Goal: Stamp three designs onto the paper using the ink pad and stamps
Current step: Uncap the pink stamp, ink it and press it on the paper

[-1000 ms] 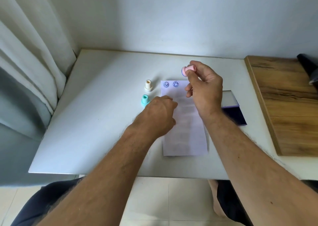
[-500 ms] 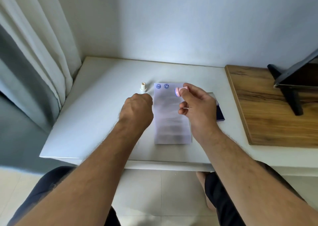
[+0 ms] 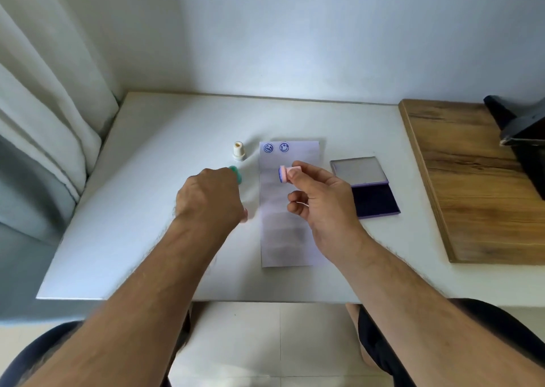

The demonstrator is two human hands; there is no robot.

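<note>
A narrow strip of white paper lies on the white table, with two round blue prints at its far end. My right hand pinches a pink stamp on its side above the upper paper, its inked face pointing left. My left hand is curled just left of the paper. A teal stamp peeks out beyond its knuckles; contact is hidden. A cream stamp stands upright farther back. The open purple ink pad lies right of the paper.
A wooden board covers the table's right end, with a dark stand on it. A curtain hangs at the left. The wall runs along the table's far edge. My knees are below the near edge.
My right hand has brought the pink stamp from beyond the paper's far end to above its upper part. My left hand has slid left off the paper, covering most of the teal stamp.
</note>
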